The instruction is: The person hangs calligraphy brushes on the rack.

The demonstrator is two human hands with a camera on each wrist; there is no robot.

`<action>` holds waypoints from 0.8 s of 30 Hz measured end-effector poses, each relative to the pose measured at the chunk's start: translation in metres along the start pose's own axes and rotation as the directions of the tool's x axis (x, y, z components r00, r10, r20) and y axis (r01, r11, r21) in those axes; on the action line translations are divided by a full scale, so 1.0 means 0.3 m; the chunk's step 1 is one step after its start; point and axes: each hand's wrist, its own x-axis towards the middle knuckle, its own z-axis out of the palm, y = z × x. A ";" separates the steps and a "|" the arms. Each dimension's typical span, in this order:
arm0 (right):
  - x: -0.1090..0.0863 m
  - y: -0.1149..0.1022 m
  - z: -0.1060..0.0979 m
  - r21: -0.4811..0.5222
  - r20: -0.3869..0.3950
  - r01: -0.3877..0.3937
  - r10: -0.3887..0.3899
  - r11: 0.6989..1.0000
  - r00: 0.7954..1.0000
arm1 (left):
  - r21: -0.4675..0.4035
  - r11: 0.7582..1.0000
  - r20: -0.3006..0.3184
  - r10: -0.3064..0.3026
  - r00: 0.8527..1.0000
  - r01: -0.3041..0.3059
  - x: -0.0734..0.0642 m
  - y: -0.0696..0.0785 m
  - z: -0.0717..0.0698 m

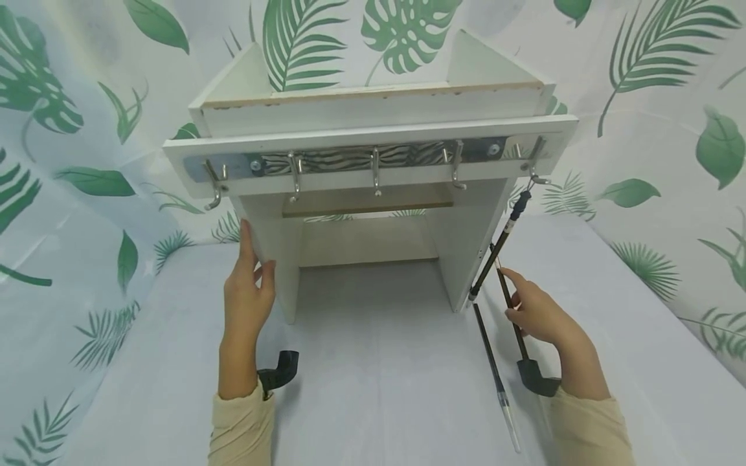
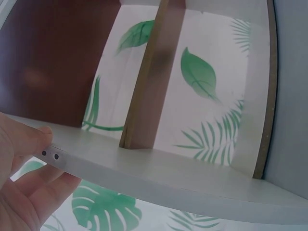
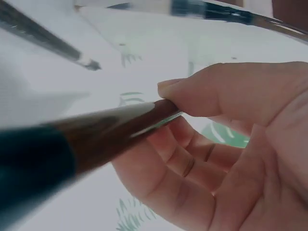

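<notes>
A white wooden rack [image 1: 373,111] stands upright, with a row of metal hooks [image 1: 375,169] along its front board. My left hand [image 1: 249,294] holds its left side panel [image 2: 159,178], thumb on the inner face and fingers on the outer. From the rightmost hook hangs a dark writing brush [image 1: 500,244], tip down, beside the right panel. With thumb and fingers, my right hand [image 1: 533,310] pinches another brush [image 3: 120,127] by its brown handle, to the right of the hanging one. The other hooks bear nothing.
A third brush [image 1: 492,359] with a clear cap lies on the white cloth [image 1: 373,388], left of my right hand. Leaf-printed sheeting [image 1: 658,194] rises behind and beside the rack. Black camera mounts [image 1: 284,369] sit on both wrists.
</notes>
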 end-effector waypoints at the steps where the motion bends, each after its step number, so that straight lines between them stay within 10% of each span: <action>1: -0.006 -0.004 -0.005 -0.003 -0.020 0.010 -0.010 1.000 1.000 | 0.002 1.000 0.002 0.000 1.000 0.000 -0.001 0.000 0.001; 13: -0.050 -0.067 -0.053 -0.040 -0.293 0.155 -0.160 0.987 0.942 | 0.002 1.000 -0.013 0.018 1.000 -0.018 0.002 0.004 0.001; 24: -0.071 -0.090 -0.057 -0.051 -0.386 0.183 -0.188 0.982 0.903 | -0.010 0.999 -0.028 0.033 0.999 -0.033 -0.002 0.000 0.004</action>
